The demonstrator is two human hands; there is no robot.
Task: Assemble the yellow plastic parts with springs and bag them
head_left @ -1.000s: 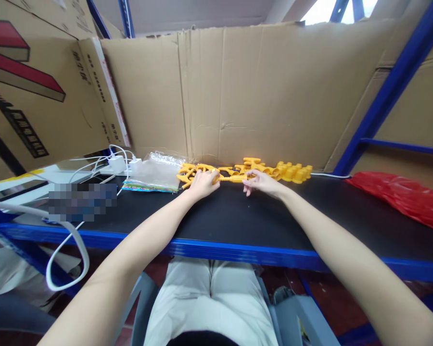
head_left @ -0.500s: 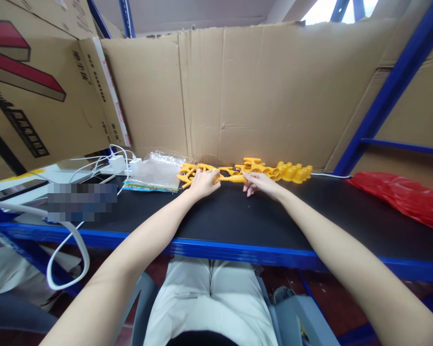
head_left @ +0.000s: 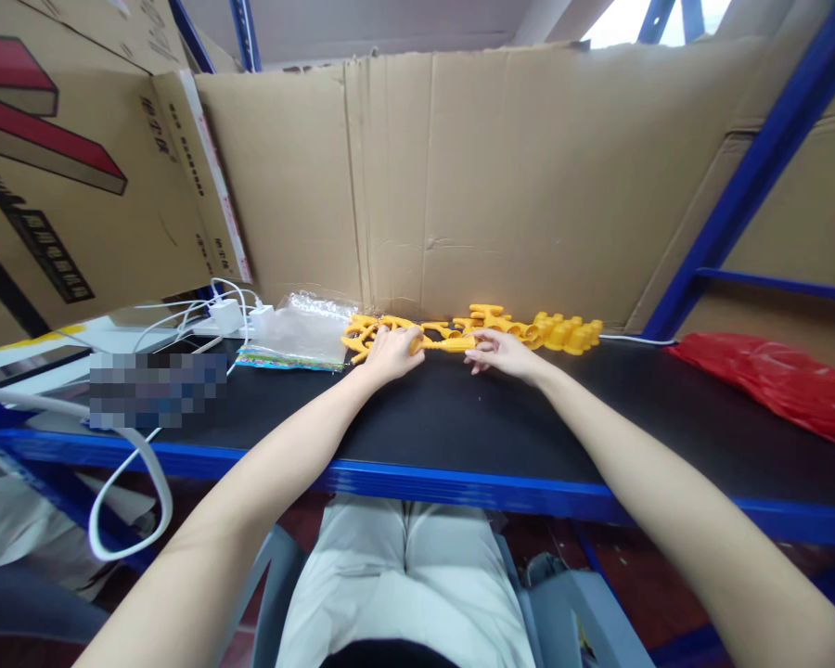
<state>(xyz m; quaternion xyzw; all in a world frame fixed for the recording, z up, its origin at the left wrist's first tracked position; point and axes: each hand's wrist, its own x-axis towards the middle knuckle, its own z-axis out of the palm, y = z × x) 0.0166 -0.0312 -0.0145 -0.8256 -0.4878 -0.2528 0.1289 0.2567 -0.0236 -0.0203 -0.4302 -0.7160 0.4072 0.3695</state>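
Note:
Low over the far part of the black tabletop (head_left: 417, 422), a slim yellow plastic piece (head_left: 451, 344) lies level between my hands. My left hand (head_left: 393, 353) is closed around its left end, with the knuckles up. The fingertips of my right hand (head_left: 507, 356) pinch its right end, hiding the tip. Branched yellow plastic parts (head_left: 360, 325) lie beside and behind my left hand. Further yellow parts (head_left: 488, 314) are heaped behind my right hand, and a cluster of yellow cup-shaped pieces (head_left: 569, 332) stands to its right.
Clear plastic bags (head_left: 299, 329) lie left of the yellow parts, near white chargers (head_left: 226, 317) and cables. A red plastic bag (head_left: 772, 380) rests at the right. Cardboard (head_left: 529, 186) walls the back, and a blue metal rail (head_left: 459, 487) runs along the front edge.
My right hand has shifted slightly left and its fingers have curled a little around the end of the yellow piece. My left hand stays almost in place.

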